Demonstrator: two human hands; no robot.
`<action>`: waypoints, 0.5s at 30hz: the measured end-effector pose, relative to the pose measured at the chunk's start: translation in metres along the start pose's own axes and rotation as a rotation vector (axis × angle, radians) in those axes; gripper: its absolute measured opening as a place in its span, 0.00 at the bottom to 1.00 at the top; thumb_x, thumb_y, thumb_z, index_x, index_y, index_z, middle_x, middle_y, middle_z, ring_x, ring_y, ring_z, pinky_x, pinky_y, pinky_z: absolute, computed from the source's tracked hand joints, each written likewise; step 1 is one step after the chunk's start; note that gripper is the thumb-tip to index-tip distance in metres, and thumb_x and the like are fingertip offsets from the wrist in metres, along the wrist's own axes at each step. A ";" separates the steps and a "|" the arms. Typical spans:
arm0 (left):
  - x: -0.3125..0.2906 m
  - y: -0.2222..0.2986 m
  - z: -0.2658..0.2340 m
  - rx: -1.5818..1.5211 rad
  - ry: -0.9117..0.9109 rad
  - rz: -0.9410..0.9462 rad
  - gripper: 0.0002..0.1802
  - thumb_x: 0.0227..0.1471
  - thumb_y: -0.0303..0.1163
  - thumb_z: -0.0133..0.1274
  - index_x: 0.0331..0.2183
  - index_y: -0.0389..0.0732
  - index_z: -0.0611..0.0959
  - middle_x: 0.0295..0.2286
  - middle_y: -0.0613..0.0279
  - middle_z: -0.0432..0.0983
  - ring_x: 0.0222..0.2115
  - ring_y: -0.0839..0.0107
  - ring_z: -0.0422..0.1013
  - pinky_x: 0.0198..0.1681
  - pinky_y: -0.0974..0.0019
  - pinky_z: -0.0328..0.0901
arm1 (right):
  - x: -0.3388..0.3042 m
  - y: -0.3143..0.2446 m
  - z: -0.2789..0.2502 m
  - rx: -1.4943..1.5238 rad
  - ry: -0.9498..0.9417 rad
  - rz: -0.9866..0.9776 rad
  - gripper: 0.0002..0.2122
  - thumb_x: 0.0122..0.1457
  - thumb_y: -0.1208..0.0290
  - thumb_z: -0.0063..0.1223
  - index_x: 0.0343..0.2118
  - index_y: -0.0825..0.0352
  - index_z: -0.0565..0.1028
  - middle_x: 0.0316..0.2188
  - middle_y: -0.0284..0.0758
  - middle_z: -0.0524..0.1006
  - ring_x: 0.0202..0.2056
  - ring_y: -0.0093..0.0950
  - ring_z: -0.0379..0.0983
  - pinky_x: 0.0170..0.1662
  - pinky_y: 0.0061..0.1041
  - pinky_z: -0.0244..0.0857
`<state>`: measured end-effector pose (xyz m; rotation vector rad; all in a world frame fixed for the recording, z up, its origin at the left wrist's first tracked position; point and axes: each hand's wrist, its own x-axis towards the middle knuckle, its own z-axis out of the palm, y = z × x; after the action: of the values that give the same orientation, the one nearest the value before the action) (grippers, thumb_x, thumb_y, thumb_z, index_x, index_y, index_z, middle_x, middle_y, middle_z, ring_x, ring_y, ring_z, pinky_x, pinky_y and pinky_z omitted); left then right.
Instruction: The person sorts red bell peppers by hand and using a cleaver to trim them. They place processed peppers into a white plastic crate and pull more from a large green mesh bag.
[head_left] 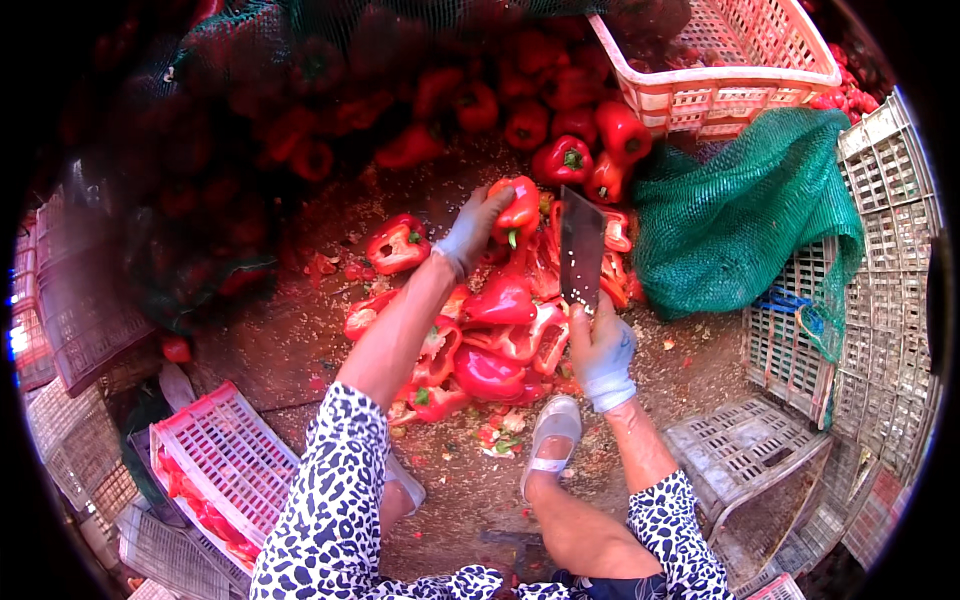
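My gloved left hand (474, 228) is closed round a whole red bell pepper (519, 207), its green stem pointing down toward me. In my gloved right hand (603, 350) is a cleaver (582, 243), its broad dark blade upright just right of that pepper and dotted with seeds. The blade and the pepper look apart. Below both hands lies a heap of cut red pepper halves (492, 372), some showing pale insides. One opened pepper (397, 244) rests on its own left of my left wrist. My fingers on the cleaver's handle mostly hide it.
Whole red peppers (563, 160) are piled at the back, partly in shadow. A pink plastic crate (730, 85) stands back right, above a green mesh net (745, 215). Stacked crates (885, 260) line the right side. A crate (228, 455) holding red pieces tilts at front left. Seeds litter the floor.
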<state>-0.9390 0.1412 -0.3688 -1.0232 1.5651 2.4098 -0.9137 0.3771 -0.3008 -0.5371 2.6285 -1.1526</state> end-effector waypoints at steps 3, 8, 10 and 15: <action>-0.033 -0.012 0.004 -0.019 0.087 0.048 0.30 0.59 0.49 0.51 0.52 0.35 0.70 0.44 0.57 0.73 0.43 0.72 0.70 0.44 0.67 0.68 | -0.004 -0.026 -0.005 -0.095 0.044 -0.254 0.15 0.56 0.70 0.53 0.45 0.70 0.73 0.19 0.42 0.74 0.21 0.42 0.73 0.28 0.40 0.65; -0.072 -0.029 0.022 0.084 0.215 0.332 0.26 0.59 0.46 0.51 0.49 0.34 0.71 0.42 0.53 0.74 0.42 0.67 0.71 0.47 0.64 0.65 | -0.013 -0.028 0.007 -0.229 -0.018 -0.285 0.15 0.55 0.70 0.53 0.45 0.67 0.72 0.21 0.41 0.76 0.21 0.41 0.74 0.26 0.39 0.66; -0.084 -0.031 0.029 0.165 0.251 0.366 0.26 0.58 0.44 0.53 0.49 0.34 0.71 0.42 0.51 0.75 0.42 0.65 0.71 0.47 0.63 0.65 | -0.014 -0.026 0.014 -0.315 -0.085 -0.192 0.14 0.55 0.70 0.54 0.44 0.66 0.72 0.22 0.42 0.77 0.22 0.40 0.75 0.26 0.39 0.68; -0.122 -0.017 0.029 0.475 0.214 0.287 0.27 0.55 0.41 0.54 0.50 0.33 0.70 0.42 0.45 0.74 0.44 0.58 0.72 0.47 0.60 0.66 | -0.011 -0.031 0.013 -0.334 -0.355 0.033 0.14 0.59 0.65 0.50 0.43 0.67 0.70 0.24 0.45 0.78 0.26 0.45 0.77 0.29 0.42 0.69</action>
<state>-0.8515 0.2067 -0.3045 -1.0358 2.3492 1.9581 -0.8915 0.3541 -0.2857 -0.6835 2.5077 -0.5443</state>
